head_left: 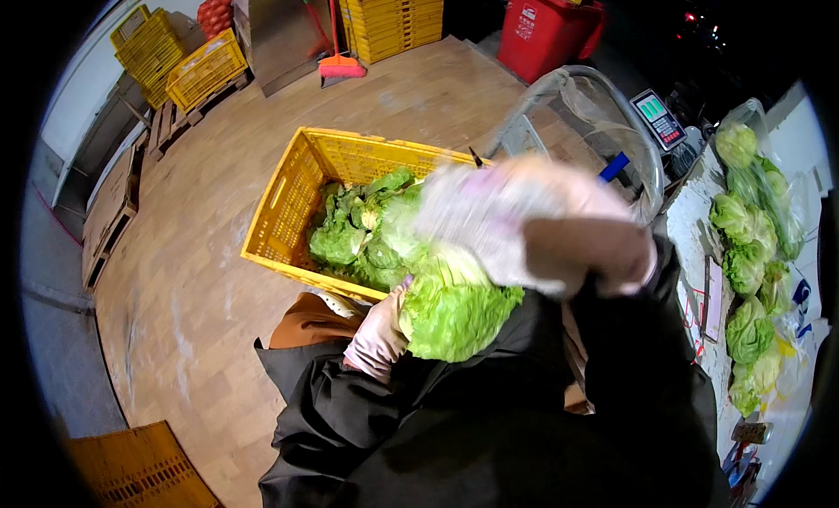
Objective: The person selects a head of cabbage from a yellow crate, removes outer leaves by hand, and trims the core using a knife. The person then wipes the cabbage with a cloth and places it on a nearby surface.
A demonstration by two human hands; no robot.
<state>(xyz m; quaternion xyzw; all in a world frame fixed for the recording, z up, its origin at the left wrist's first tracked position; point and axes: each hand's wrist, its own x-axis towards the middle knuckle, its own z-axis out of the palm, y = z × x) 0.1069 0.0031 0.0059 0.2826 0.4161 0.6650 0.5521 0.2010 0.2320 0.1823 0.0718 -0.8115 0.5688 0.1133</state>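
Observation:
My left hand [382, 334], in a pale glove, holds a head of green lettuce [459, 315] from its left side, just above my lap. Over the lettuce and to its right is my right hand [508, 213], also gloved and strongly blurred. A brown patch shows at its wrist side, and a thin dark tip [476, 157] sticks up beyond it; whether the fingers grip anything is unclear. Directly before me stands a yellow plastic crate [278, 203] with loose lettuce leaves [354, 233] inside. My right hand and the held lettuce hide part of its right side.
Lettuce heads [747, 272], some in clear plastic, lie along a white table [685, 246] at right. Beyond are a digital scale [659, 118], a metal-tube frame [534, 92] and a red bin [544, 33]. Stacked yellow crates [393, 20] and a broom [341, 66] stand at the back.

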